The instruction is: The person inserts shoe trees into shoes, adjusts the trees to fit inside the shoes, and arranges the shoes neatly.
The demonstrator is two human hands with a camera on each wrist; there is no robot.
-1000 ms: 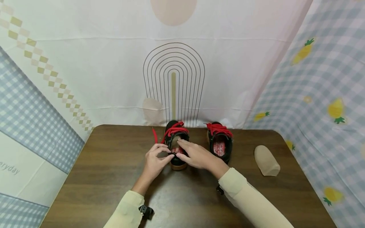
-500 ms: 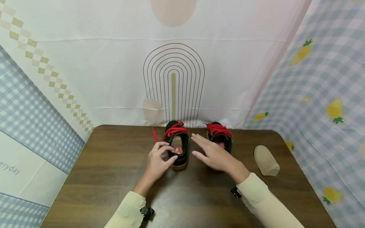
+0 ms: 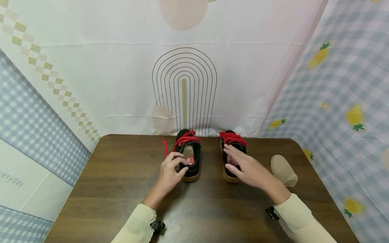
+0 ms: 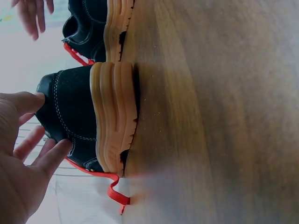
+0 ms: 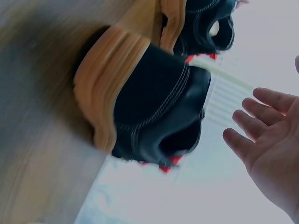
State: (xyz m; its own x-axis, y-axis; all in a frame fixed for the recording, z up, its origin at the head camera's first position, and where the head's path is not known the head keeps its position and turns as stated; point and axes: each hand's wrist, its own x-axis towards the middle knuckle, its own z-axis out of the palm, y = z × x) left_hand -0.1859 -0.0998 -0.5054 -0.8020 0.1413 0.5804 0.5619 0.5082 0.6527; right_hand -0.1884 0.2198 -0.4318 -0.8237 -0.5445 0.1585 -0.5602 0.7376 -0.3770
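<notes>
Two black shoes with red laces and tan soles stand side by side at the far edge of the table, heels toward me. My left hand (image 3: pixel 171 169) holds the left shoe (image 3: pixel 189 161) at its heel collar, thumb on the heel and fingers at its side; a beige wad (image 3: pixel 188 151) sits inside it. In the left wrist view the left hand (image 4: pixel 21 158) touches the left shoe (image 4: pixel 70 116) at thumb and fingertips. My right hand (image 3: pixel 247 165) hovers flat with straight fingers over the right shoe (image 3: pixel 231 175). The right wrist view shows the right hand (image 5: pixel 266 140) apart from the right shoe (image 5: pixel 159 112).
A beige sock (image 3: pixel 284 170) lies on the brown wooden table (image 3: pixel 121 189), right of the shoes. A loose red lace end (image 3: pixel 165 145) trails left of the left shoe. Patterned cloth walls close in behind and on both sides.
My right hand left the left shoe's opening and moved right, over the right shoe. The left hand stayed at the left shoe's heel.
</notes>
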